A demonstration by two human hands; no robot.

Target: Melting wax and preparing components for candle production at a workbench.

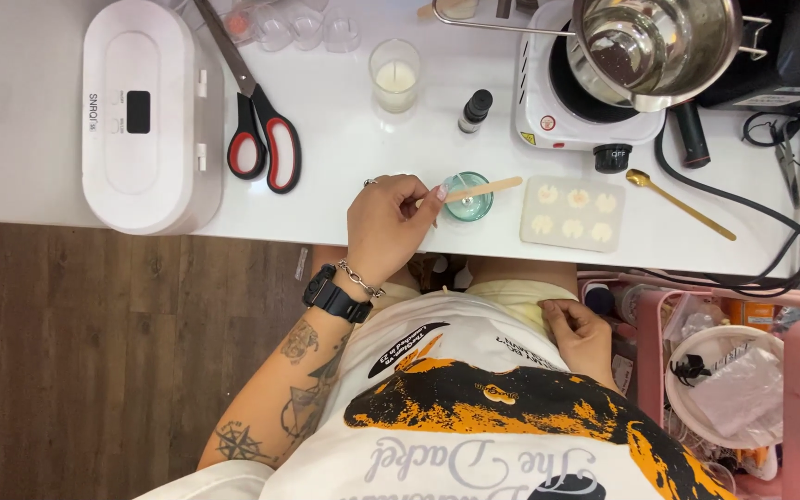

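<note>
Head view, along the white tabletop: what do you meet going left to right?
White lidded box → scissors → left hand → small teal glass → mould with shell shapes → gold spoon.

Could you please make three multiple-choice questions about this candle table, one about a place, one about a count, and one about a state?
1. Where do the scissors lie?
A. Between the white box and the glass candle
B. On the hot plate
C. On the floor

2. How many shapes sit in the white mould?
A. Three
B. Six
C. Nine

3. What is the left hand doing?
A. Resting on the lap
B. Gripping the scissors
C. Holding the wooden stick that lies across the small green glass

Answers:
1. A, their red handles lie on the table between those two.
2. B, two rows of three show.
3. C, its fingertips pinch the stick's end; the right hand rests at the lap.
</note>
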